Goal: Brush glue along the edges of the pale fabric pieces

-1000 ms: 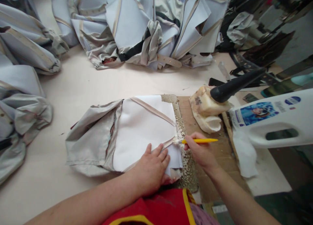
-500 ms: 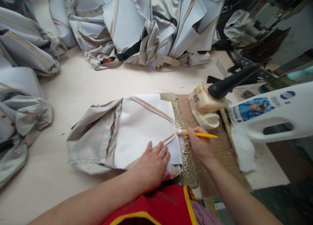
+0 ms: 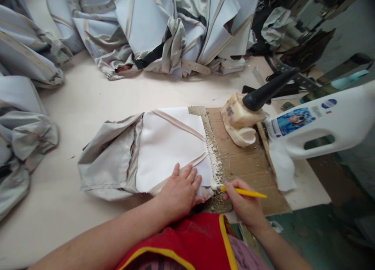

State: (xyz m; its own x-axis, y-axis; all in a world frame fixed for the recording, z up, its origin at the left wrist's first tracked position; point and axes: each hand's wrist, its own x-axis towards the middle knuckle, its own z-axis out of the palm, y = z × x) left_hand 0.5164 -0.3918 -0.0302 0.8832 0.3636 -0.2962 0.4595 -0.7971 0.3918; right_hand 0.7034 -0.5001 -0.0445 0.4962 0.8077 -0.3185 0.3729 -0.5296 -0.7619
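Observation:
A white panel (image 3: 170,145) with beige strips and a grey fabric part (image 3: 108,160) at its left lies flat before me. My left hand (image 3: 181,190) rests on the panel's near right part, fingers spread. In my right hand (image 3: 243,201) is a yellow-handled brush (image 3: 246,192), pinched between thumb and fingers. Its whitish tip meets the near right corner of the panel. Under the panel's right edge runs a board (image 3: 215,156) crusted with pale lumps.
Several similar white-and-grey pieces (image 3: 146,24) are heaped at the back and left. A crusted pale container (image 3: 241,117) with a black handle (image 3: 269,89) stands on cardboard (image 3: 243,168). Beyond it lies a large white jug (image 3: 319,121) with a blue label.
My right hand has drawn the brush toward me along the panel's right edge, from its middle to the near corner. My left hand stays on the panel. The view has shifted slightly.

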